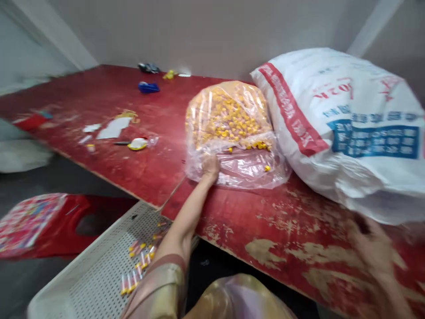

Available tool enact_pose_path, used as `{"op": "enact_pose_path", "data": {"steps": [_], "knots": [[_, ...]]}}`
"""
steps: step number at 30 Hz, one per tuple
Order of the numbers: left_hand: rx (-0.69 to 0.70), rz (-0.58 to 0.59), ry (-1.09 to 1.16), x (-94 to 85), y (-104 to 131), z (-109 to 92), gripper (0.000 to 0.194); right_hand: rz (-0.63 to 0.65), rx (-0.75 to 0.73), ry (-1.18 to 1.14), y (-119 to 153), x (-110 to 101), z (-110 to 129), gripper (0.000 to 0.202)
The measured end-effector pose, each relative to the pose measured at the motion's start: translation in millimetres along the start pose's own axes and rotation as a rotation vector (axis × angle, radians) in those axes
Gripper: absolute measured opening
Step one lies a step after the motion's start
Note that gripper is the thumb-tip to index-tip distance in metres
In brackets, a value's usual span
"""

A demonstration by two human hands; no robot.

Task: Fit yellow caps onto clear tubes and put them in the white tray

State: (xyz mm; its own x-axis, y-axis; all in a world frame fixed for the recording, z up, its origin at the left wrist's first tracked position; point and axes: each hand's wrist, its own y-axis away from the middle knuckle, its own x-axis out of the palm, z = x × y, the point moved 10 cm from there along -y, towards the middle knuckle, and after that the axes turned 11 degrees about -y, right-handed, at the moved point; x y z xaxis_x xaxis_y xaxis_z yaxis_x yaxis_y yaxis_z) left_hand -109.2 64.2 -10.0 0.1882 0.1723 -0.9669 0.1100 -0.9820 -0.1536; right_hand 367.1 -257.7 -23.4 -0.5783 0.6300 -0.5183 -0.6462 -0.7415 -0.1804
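Grey wall (206,35) backs a worn red desk (166,119), whose paint is chipped to bare board along the near edge. At the centre of the desk lies a clear plastic bag (249,170) of small yellow-ended pieces (232,119). Most of the contents are heaped in its far part; a few lie loose in the slack near part. A large, bulging white sack (372,95) sits immediately to the right of the bag.

Left grip (210,167): fingers closed on the slack film at the bag's near left side. Right grip (372,243): near the sack's lower edge and blurred; whether it is wide, narrow or touching the sack cannot be told.

Step in hand, as judged: steadying or positioning the bag with the left grip alone.

Next move, as judged: any shift of the bag calls for a second hold on its right side, so that the load does not hang from one fold of thin film. Locate the bag's mouth, not clearly visible, before tilting. Caution: loose pieces could spill over the near edge, below which a white perforated crate (89,261) holds scattered yellow-ended tubes (134,280).
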Motion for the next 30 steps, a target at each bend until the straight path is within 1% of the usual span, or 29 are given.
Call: {"op": "enact_pose_path", "data": {"steps": [2, 4, 5, 7, 8, 9, 11, 12, 13, 15, 17, 18, 19, 21, 22, 23, 24, 25, 26, 27, 28, 29, 30], "knots": [[0.035, -0.002, 0.059, -0.3, -2, -5, 0.024, 0.133, 0.061, -0.151, 34, 29, 16, 0.053], [0.104, -0.016, 0.13, -6.4, 8, -14, 0.026, 0.211, 0.075, -0.31, 50, 53, 31, 0.049], [0.144, -0.02, 0.17, -10.9, 19, -20, 0.027, 0.233, 0.059, -0.364, 52, 61, 38, 0.046], [0.238, -0.003, 0.257, -20.0, 54, -37, 0.027, 0.309, -0.015, -0.417, 53, 75, 56, 0.04], [0.287, 0.046, 0.348, -21.6, 77, -48, 0.028, 0.363, -0.069, -0.416, 54, 83, 67, 0.037], [0.337, 0.13, 0.477, -20.3, 102, -62, 0.028, 0.427, -0.129, -0.405, 56, 90, 78, 0.035], [0.418, 0.357, 0.79, -13.8, 155, -92, 0.028, 0.53, -0.239, -0.368, 62, 105, 101, 0.031], [0.447, 0.459, 0.93, -11.7, 177, -106, 0.028, 0.567, -0.278, -0.355, 65, 111, 110, 0.03], [0.475, 0.539, 1.026, -10.7, 196, -119, 0.027, 0.603, -0.308, -0.346, 69, 117, 118, 0.03], [0.523, 0.63, 1.086, -9.5, 219, -135, 0.026, 0.676, -0.347, -0.337, 78, 127, 130, 0.029], [0.525, 0.723, 1.141, -4.7, 228, -142, 0.026, 0.736, -0.371, -0.333, 86, 133, 138, 0.028], [0.498, 0.791, 1.184, 0.6, 230, -142, 0.031, 0.756, -0.379, -0.331, 90, 135, 140, 0.027], [0.461, 0.869, 1.229, 7.2, 232, -141, 0.041, 0.777, -0.377, -0.328, 93, 138, 141, 0.026], [0.397, 1.059, 1.282, 22.4, 240, -138, 0.071, 0.836, -0.347, -0.346, 103, 144, 139, 0.024], [0.384, 1.16, 1.281, 29.0, 246, -137, 0.083, 0.877, -0.306, -0.372, 109, 149, 136, 0.023], [0.385, 1.247, 1.268, 33.7, 253, -135, 0.09, 0.922, -0.236, -0.412, 115, 155, 131, 0.024], [0.395, 1.314, 1.259, 36.0, 258, -134, 0.093, 0.968, -0.134, -0.464, 122, 162, 124, 0.026], [0.406, 1.355, 1.267, 35.8, 262, -132, 0.094, 1.003, -0.011, -0.525, 128, 168, 116, 0.029], [0.412, 1.37, 1.293, 33.6, 263, -132, 0.095, 1.023, 0.113, -0.581, 134, 174, 109, 0.031], [0.402, 1.356, 1.346, 29.9, 261, -132, 0.095, 1.023, 0.207, -0.619, 139, 178, 104, 0.033], [0.37, 1.326, 1.42, 25.8, 258, -133, 0.092, 1.003, 0.243, -0.638, 140, 180, 104, 0.034], [0.303, 1.283, 1.503, 23.0, 253, -133, 0.087, 0.972, 0.215, -0.636, 139, 180, 108, 0.034], [0.206, 1.233, 1.574, 22.4, 248, -132, 0.08, 0.942, 0.129, -0.619, 137, 179, 117, 0.031]]}}
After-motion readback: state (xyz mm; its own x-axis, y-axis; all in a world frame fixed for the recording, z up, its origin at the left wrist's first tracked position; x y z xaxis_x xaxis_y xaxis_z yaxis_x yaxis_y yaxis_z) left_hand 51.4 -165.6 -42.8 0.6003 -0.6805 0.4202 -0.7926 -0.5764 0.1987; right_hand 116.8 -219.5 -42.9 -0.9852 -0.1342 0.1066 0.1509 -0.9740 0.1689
